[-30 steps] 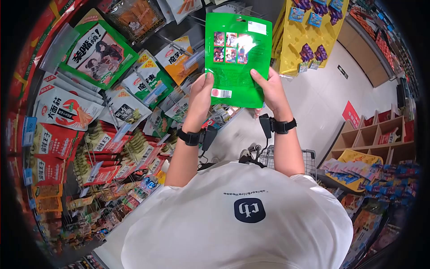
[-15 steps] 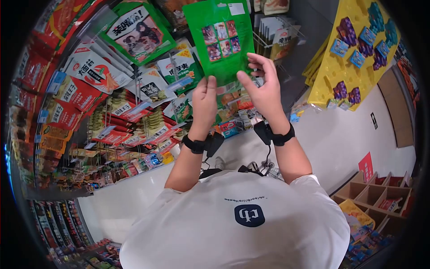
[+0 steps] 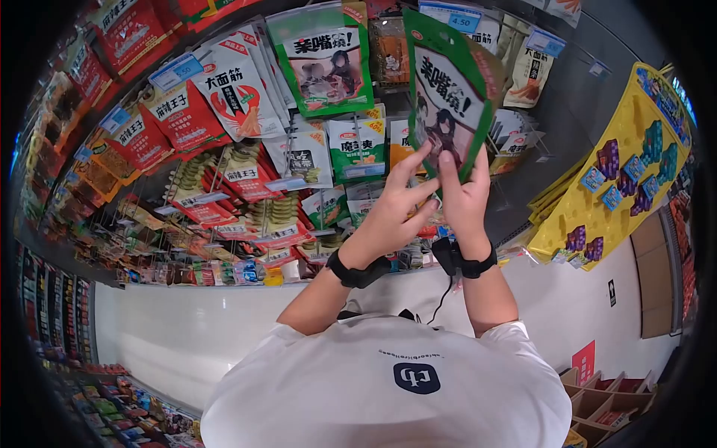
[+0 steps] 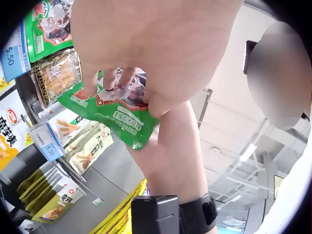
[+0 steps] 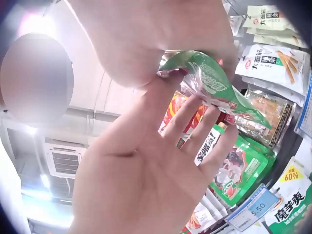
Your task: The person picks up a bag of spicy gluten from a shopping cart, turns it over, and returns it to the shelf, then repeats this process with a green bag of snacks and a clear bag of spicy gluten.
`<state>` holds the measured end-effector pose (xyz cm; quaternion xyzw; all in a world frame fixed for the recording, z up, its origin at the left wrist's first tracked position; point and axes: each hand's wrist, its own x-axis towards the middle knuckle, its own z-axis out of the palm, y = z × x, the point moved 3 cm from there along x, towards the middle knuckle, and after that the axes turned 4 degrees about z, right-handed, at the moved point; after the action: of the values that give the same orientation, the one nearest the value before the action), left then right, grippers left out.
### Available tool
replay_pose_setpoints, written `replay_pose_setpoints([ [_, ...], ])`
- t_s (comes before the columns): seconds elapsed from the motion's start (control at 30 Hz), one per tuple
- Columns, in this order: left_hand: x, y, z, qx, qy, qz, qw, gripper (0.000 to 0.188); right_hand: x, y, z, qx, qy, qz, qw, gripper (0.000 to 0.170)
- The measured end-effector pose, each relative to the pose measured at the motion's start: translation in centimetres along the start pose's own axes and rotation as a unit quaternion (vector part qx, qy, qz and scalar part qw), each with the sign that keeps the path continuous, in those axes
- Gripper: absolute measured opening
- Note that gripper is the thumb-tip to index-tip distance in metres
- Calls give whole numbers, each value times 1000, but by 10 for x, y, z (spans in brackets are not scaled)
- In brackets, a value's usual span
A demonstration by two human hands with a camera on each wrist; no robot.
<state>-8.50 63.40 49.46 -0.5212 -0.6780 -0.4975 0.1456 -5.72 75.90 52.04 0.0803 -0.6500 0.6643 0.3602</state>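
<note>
A green snack pouch (image 3: 455,89) with cartoon figures on its front stands upright and turned at an angle before the shelf. My right hand (image 3: 467,198) grips its lower end, thumb across the front. My left hand (image 3: 390,220) is beside the lower left of the pouch, fingers extended and spread, fingertips overlapping its edge. In the right wrist view, the left palm (image 5: 131,165) faces the camera with its fingers reaching to the pouch (image 5: 209,80). The bent pouch (image 4: 124,119) shows beyond the left fingers in the left wrist view.
A matching green pouch (image 3: 326,71) hangs on the rack left of the held one. White pouches (image 3: 243,89) and red packets (image 3: 187,119) crowd the hooks, with blue price tags (image 3: 463,22). A yellow display board (image 3: 612,179) stands at right above a pale floor (image 3: 187,321).
The view has swung toward the shelf. The pouch has turned from its back to its front and moved right. My left hand has left the pouch's left edge, its fingers now spread.
</note>
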Motion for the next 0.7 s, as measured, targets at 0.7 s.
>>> replay_pose_setpoints([
  [0.7, -34, -60, -141, -139, 229, -175, 947, 48, 46, 46, 90, 167, -223, 195, 940, 36],
])
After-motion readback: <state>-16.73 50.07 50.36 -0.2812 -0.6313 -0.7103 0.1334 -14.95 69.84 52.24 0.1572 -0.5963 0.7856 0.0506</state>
